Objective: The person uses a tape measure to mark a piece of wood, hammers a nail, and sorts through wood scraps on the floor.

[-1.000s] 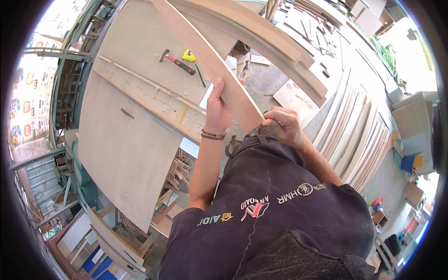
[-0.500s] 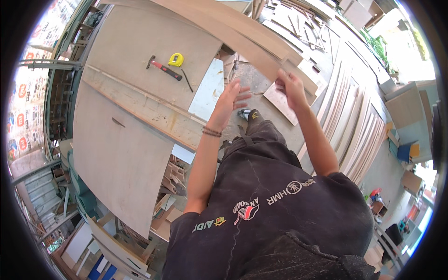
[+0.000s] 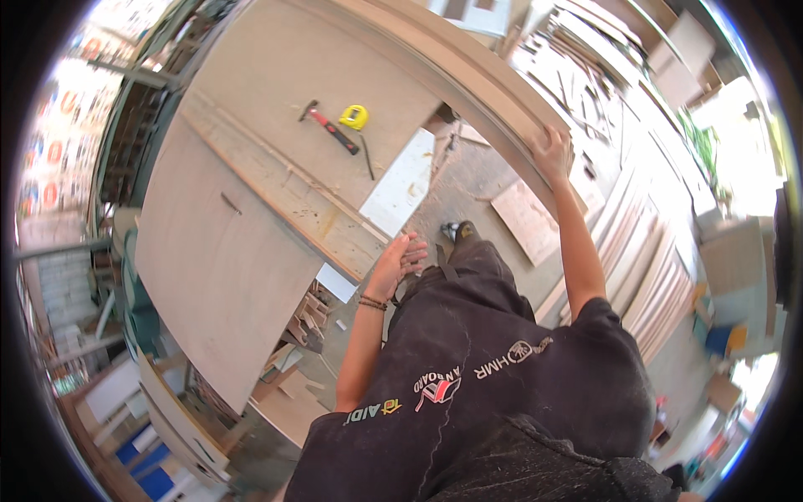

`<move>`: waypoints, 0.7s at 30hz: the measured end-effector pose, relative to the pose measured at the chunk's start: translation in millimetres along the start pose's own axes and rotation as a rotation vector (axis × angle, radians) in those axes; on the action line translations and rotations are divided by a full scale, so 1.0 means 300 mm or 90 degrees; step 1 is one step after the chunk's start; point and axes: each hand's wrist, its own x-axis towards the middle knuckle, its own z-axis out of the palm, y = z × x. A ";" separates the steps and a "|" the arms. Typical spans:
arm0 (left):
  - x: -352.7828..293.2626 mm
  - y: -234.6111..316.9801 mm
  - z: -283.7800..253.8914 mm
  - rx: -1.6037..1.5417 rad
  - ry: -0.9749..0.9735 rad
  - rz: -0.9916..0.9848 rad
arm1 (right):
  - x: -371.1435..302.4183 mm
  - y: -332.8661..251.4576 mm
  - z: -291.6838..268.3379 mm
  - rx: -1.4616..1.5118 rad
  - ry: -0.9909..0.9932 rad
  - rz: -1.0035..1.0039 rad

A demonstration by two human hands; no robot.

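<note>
Planks (image 3: 473, 63) cut off; right hand (image 3: 554, 156) touching, grip unclear

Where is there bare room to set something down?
Bare: the left panel below the wooden channel, except one small dark mark; the upper panel between hammer and stacked planks. Crowded: around the hammer and yellow tape measure; the right side, filled with wood strips.

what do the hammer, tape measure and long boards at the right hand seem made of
Long boards at the right hand: probably wood or wood-based panel, seemingly unfinished, from the pale tan, matt faces.
Hammer: dark head, likely metal; red-and-black handle, perhaps plastic or rubber, finish unclear.
Tape measure: probably smooth plastic, given its bright, even yellow.
</note>
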 end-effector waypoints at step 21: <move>0.266 0.147 0.126 -0.049 -0.045 0.121 | -0.686 -0.107 -0.411 -0.024 -0.395 -0.116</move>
